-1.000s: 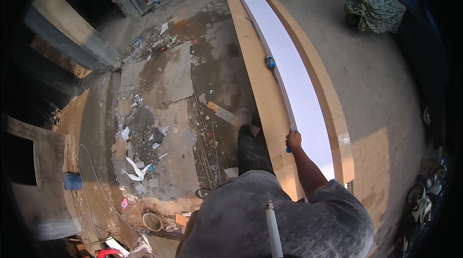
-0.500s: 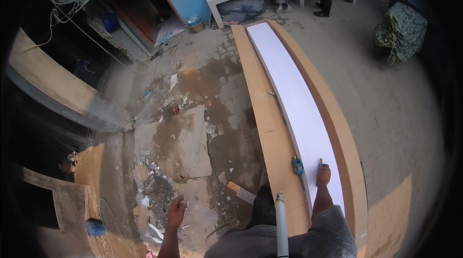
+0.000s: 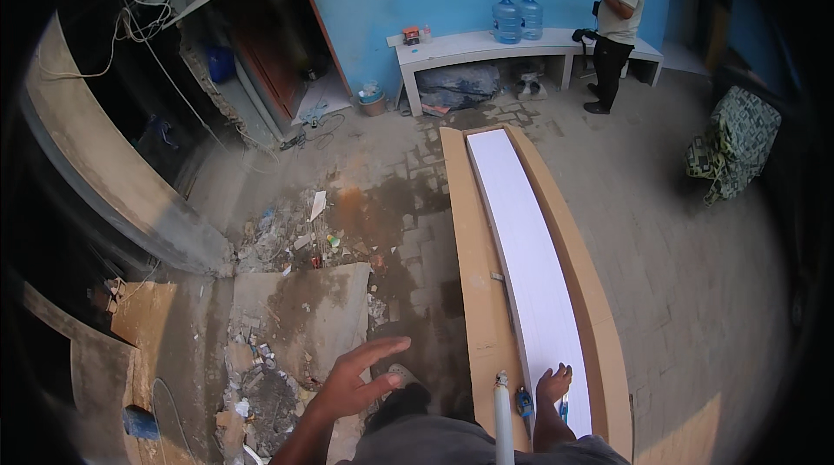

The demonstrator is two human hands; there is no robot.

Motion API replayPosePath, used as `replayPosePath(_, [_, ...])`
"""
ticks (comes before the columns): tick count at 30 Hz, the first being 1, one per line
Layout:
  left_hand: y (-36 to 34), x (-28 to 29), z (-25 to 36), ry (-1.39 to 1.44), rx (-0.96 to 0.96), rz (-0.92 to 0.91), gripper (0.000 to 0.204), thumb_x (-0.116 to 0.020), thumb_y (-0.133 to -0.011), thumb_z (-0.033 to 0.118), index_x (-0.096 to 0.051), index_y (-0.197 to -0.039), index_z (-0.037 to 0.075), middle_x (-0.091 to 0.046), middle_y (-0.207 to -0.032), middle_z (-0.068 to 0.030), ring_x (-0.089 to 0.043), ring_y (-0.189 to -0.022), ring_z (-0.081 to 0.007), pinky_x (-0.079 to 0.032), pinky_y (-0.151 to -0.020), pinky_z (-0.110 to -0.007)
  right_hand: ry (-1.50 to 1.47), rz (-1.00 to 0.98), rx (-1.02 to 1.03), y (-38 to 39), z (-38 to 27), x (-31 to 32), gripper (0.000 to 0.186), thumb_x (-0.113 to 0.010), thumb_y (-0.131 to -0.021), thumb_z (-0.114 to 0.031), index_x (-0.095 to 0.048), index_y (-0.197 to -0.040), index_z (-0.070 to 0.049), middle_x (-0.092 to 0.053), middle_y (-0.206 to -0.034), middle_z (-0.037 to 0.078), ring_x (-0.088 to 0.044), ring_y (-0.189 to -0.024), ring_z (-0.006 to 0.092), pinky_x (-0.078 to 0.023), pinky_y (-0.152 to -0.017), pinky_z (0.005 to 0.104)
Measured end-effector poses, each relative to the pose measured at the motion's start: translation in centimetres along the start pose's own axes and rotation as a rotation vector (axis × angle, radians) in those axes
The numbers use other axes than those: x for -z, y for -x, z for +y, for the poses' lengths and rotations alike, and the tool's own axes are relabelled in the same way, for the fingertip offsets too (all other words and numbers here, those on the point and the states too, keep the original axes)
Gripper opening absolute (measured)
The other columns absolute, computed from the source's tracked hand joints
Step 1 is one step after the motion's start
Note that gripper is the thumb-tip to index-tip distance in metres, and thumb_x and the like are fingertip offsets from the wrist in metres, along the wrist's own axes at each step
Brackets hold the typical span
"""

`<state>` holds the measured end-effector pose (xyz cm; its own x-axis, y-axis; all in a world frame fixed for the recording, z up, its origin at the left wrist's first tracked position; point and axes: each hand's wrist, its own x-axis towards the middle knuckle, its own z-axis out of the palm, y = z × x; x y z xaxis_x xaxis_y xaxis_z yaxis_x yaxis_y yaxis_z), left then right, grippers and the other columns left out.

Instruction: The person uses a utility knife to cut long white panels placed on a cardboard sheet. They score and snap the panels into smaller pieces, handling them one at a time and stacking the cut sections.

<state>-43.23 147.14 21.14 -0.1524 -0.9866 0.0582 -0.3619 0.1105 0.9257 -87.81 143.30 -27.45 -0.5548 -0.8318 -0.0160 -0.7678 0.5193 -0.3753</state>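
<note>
A long white panel [image 3: 526, 243] lies lengthwise in an opened cardboard box [image 3: 599, 343]. Over the panel's near end is my right hand [image 3: 552, 385], fingers apart. A slim blue tool [image 3: 564, 408], too small to name surely, lies on the panel beside that hand, apparently out of its grip. Left of the wrist, at the panel's edge, sits a blue-and-black tape measure [image 3: 524, 401]. My left hand [image 3: 356, 382] hovers over the ground in front of me, palm inward, fingers stretched and thumb apart, holding nothing.
A pale pole [image 3: 504, 421] rises close before me. Broken slabs and rubble [image 3: 269, 387] cover the ground at left. Along the far blue wall runs a white bench [image 3: 469, 43] with water bottles [image 3: 506, 20]. Beside it stands a person [image 3: 618, 22]; a patterned covered object [image 3: 738, 139] is at right.
My view has tilted up, bringing the standing person into full sight. My left hand has risen with fingers stretched. My right hand has opened from the blue tool and drawn nearer my body.
</note>
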Motion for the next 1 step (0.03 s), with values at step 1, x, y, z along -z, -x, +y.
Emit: replayPosePath(1, [-2.19,1.40,1.45,0.003,-0.100,-0.067,0.049,-0.075,-0.102,0.015,-0.067,-0.149,0.003,-0.065,-0.155,-0.0181,-0.064,-0.141,-0.0316,-0.046,-0.121,-0.044,-0.016,-0.026,0.038,-0.64,-1.75,-0.30,0.052,-0.076,-0.098,-0.021,-0.062,-0.145,-0.005,-0.055,-0.157,0.024,-0.055,-0.143,0.0455,-0.049,-0.116,0.0583])
